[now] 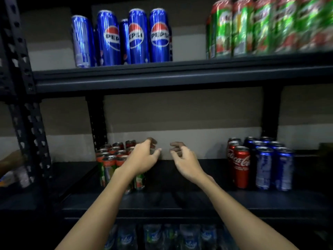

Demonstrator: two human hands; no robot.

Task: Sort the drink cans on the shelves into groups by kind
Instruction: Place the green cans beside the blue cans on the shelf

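Here, mid-sort: a person reaches both bare arms into the middle shelf (pixel 180 201) of a dark metal rack.

Left hand: the left hand (pixel 142 157) hangs over the right edge of the green-and-red cans (pixel 111 163) clustered at the shelf's left end; its fingers are loosely curled and spread, and they appear to hold nothing, though the fingertips are blurred.

Right hand: the right hand (pixel 185 159) hovers over the bare centre of the shelf, fingers half curled and apart, empty.

Mixed group: at the right end of the same shelf, red Coca-Cola cans (pixel 240 165) stand upright, touching the blue cans (pixel 273 166) just beside them; these two kinds are not yet parted.

Upper shelf: Pepsi cans (pixel 133 37) stand together toward the left end, and tall green cans (pixel 252 26), blurred, fill the right end.

Below: bottles (pixel 158 237) show dimly on the lowest level in view.

Key relation: the mixed group lies to the right of both hands, well apart from them, and the right hand is the nearer; every can stands with its long axis vertical, so a grasp from the side or around the top seems likely to suit.

Judgement: the sorting looks well along, with the right-end group apparently the remaining work.
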